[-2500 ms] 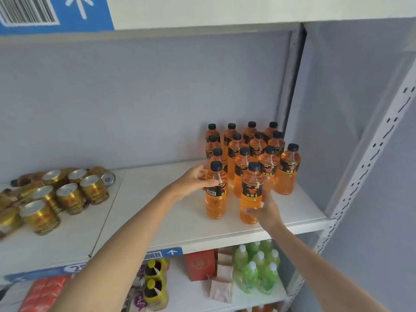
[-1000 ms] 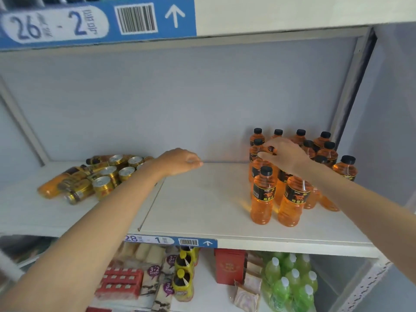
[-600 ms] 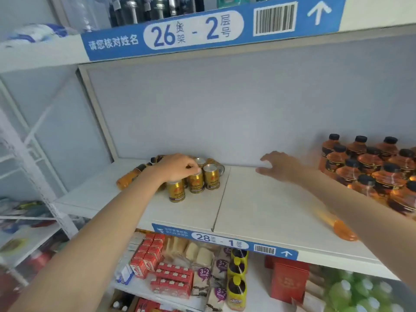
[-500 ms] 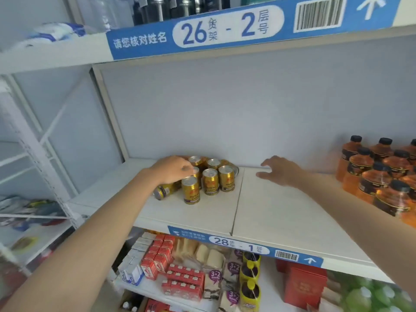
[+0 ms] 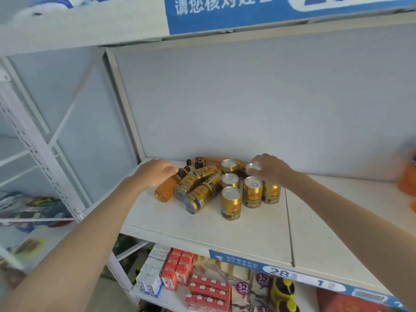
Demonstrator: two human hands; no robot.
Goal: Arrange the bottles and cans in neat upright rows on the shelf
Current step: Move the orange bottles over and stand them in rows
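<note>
Both your hands sit at a jumbled pile of cans and bottles at the shelf's (image 5: 247,233) back left.

The shelf has bare board in front of the pile, out to its front edge, and to the right past the seam. Two bottles (image 5: 167,186) lie flat on the left side, with cans (image 5: 230,202) beside them, some tipped, several upright near the seam. Your left hand (image 5: 155,171) rests with curled fingers at one bottle's neck; you cannot tell whether it grips. Your right hand (image 5: 271,168) cups down over an upright back can (image 5: 252,168), fingers curled around its top.
</note>
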